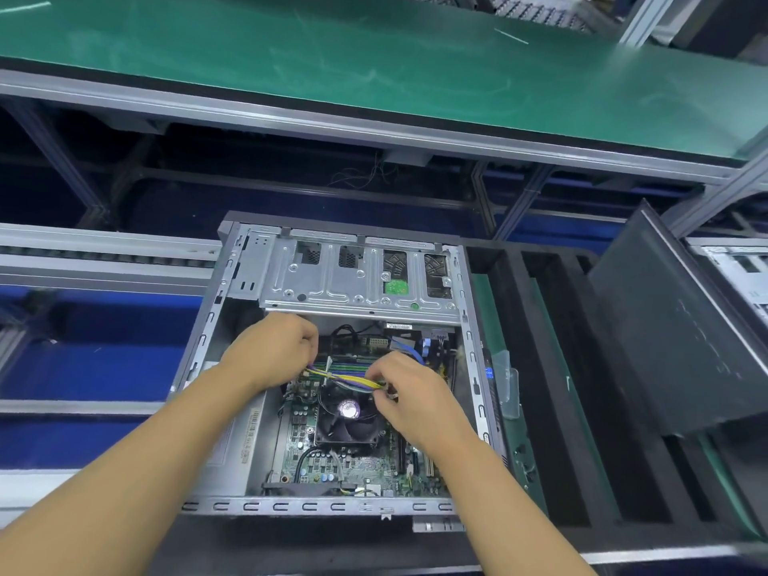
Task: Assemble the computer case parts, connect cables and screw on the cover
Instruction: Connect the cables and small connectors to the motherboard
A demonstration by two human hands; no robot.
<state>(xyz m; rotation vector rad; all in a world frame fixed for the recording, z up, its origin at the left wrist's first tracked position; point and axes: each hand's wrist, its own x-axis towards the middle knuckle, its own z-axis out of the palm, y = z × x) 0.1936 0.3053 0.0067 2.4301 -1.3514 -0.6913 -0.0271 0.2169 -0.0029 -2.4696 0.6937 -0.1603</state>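
An open grey computer case point(471, 351) lies flat in front of me, its motherboard point(361, 471) and black CPU fan point(347, 421) exposed. A bundle of yellow and purple cables point(345, 378) stretches across the board above the fan. My left hand point(272, 353) grips the bundle's left end with curled fingers. My right hand point(409, 394) pinches its right end, where a small connector is partly hidden by the fingers. A metal drive cage point(353, 280) spans the case's far end.
A dark side cover panel point(673, 338) leans tilted at the right over black foam rails point(536, 367). A green conveyor mat point(374, 64) runs across the back. Another case point(739, 272) shows at the far right edge. Blue surface lies to the left.
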